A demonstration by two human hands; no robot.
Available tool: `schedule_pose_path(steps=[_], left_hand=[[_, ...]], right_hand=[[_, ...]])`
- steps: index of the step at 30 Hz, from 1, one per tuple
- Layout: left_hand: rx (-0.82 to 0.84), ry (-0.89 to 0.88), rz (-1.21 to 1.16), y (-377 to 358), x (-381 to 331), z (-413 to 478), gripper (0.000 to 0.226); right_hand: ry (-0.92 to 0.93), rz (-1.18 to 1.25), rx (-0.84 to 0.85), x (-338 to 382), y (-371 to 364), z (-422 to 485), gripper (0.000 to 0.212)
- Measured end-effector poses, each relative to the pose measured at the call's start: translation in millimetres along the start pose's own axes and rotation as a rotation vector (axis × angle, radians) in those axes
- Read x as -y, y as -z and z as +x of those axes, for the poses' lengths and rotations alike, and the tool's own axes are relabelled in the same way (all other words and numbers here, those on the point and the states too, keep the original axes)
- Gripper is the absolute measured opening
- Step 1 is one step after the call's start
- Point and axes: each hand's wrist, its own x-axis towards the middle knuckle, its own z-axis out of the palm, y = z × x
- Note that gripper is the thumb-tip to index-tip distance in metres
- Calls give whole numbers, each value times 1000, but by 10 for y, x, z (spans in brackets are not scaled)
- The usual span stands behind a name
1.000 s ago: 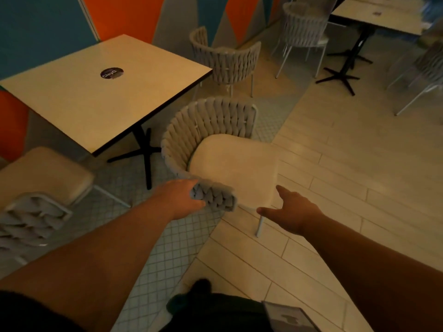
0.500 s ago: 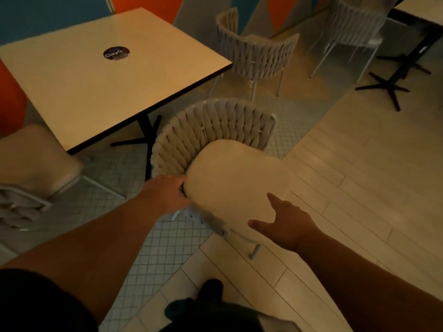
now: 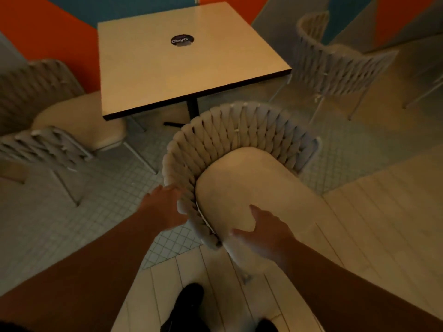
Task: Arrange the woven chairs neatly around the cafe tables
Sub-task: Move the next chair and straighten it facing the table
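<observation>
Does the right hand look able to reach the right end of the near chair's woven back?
Probably yes. The right hand is at the front edge of the seat cushion, and only the cushion lies between it and the right end of the woven back.

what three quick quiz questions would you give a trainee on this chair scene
1. True or false: the middle woven chair has its back turned toward the table.
2. What does the left hand grip? A) the chair's woven rim B) the table edge C) a chair leg
3. Fill in: the right hand lies open on the chair's seat ____.

Key: 1 true; 2 A; 3 cushion.
</observation>
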Motion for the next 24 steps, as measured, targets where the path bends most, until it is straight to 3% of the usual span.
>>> schedule_pose_path(steps=[5, 9, 13, 17, 22, 24], left_hand=[[-5, 46, 149, -122, 6, 162, 78], [-38, 18, 263, -185, 68, 527, 80], [14, -56, 461, -325, 78, 837, 87], [34, -97, 480, -506, 106, 1022, 72], [-15, -160, 577, -568, 181, 1122, 55], [-39, -169, 562, -605, 212, 1135, 53]], right_hand=[[74, -45, 19, 181, -301, 224, 129], [149, -17, 32, 444, -673, 497, 114], [205, 40, 61, 719, -965, 767, 112], [220, 133, 29, 905, -1147, 1007, 91], [135, 248, 28, 871, -1381, 1111, 46], [152, 235, -2, 864, -1403, 1120, 40]])
